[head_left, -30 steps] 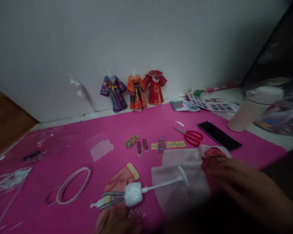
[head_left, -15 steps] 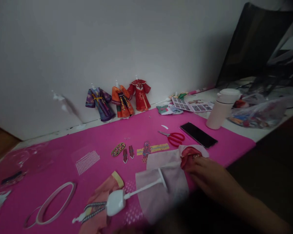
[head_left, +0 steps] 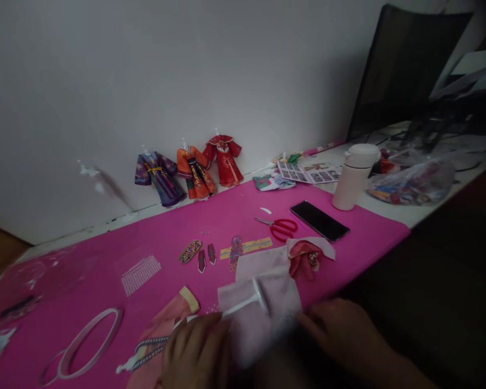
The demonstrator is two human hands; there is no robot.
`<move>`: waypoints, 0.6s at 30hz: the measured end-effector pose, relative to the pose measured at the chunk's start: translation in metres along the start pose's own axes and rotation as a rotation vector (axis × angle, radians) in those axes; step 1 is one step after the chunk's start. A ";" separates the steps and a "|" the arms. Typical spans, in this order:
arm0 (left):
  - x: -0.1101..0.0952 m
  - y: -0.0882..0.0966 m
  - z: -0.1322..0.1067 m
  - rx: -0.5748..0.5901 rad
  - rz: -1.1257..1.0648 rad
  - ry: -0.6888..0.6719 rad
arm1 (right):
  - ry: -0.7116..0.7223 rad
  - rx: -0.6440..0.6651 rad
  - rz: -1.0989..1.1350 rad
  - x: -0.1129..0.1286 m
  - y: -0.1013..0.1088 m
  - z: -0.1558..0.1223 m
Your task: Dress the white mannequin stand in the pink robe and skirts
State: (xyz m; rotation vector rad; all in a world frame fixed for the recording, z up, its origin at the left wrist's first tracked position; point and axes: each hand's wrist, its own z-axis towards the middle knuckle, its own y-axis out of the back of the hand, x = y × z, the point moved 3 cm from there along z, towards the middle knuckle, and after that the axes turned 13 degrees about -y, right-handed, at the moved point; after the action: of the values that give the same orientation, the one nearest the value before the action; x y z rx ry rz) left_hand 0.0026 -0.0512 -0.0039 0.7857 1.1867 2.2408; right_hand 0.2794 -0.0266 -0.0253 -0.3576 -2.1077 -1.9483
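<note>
My left hand (head_left: 198, 351) has its fingers curled over a white doll stand, covering its body, which lies on the coral doll robe (head_left: 166, 319). The stand's round base (head_left: 260, 296) rests across a pale pink cloth (head_left: 275, 294). Closer to the table's front edge, my right hand (head_left: 340, 329) is bent, its fingertips at the cloth's lower right corner; they look pinched on it, though dim and partly blurred. Beyond the right hand lies a crumpled red cloth piece (head_left: 305, 259) with gold detail, which it does not touch.
Red-handled scissors (head_left: 283, 229), a phone (head_left: 319, 220) and a pale bottle (head_left: 354, 175) sit at the right. Three dressed doll forms, one in a red robe (head_left: 225, 159), lean on the wall. A tape roll (head_left: 89, 343) lies left; a monitor (head_left: 400, 75) stands back right.
My right hand has let go of the red cloth piece and moved down toward the pale cloth's near corner. My left hand has come into view over the doll stand. The view has shifted slightly.
</note>
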 end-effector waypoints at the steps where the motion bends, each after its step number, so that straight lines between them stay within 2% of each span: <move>1: 0.002 -0.001 0.007 0.013 0.011 0.013 | -0.009 0.042 0.051 -0.001 -0.005 -0.001; 5: 0.002 -0.009 0.022 0.079 -0.019 0.019 | -0.127 0.348 0.421 -0.008 -0.032 -0.002; 8: 0.001 -0.012 0.025 0.089 -0.065 0.026 | -0.228 0.458 0.597 -0.012 -0.049 0.000; 13: 0.002 -0.014 0.025 0.101 -0.089 0.047 | -0.286 0.436 0.663 -0.015 -0.055 0.000; 18: 0.001 -0.014 0.025 0.102 -0.132 0.096 | -0.140 0.262 0.506 -0.015 -0.047 -0.004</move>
State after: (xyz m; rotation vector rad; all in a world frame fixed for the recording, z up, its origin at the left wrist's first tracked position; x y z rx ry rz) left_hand 0.0208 -0.0292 -0.0037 0.6244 1.3665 2.1449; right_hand 0.2775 -0.0346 -0.0741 -0.8915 -2.0578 -1.3789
